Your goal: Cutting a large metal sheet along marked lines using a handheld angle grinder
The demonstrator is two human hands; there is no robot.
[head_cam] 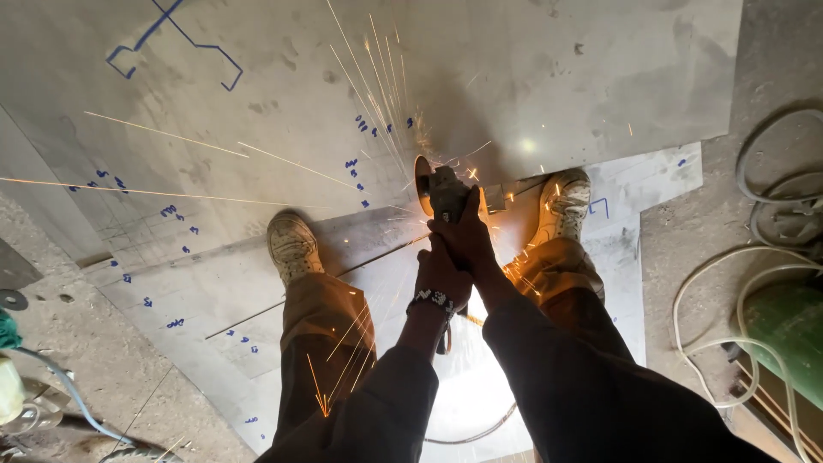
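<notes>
Angle grinder sits just above the centre of the frame, its disc edge-on against the steel sheet at the sheet's lower edge. Sparks fan from the disc toward the upper middle and out to the left edge of the frame; a few fall down across your trouser leg.

Your right hand is wrapped tight around the grinder body, fingers fully closed on it. Your left hand sits directly below and touching the right, also closed on the tool's rear part; a beaded wristband circles that wrist. Both sleeves are dark.

You stand on layered steel sheets lying on the floor. Left boot is planted left of the grinder, right boot just to its right, both dusty. Blue marker lines cross the sheet at upper left, with small blue marks scattered down the middle and lower left.

A power cord loops under your arms at bottom centre. Pale cables coil on the concrete floor at right, beside a green object at the right edge.
</notes>
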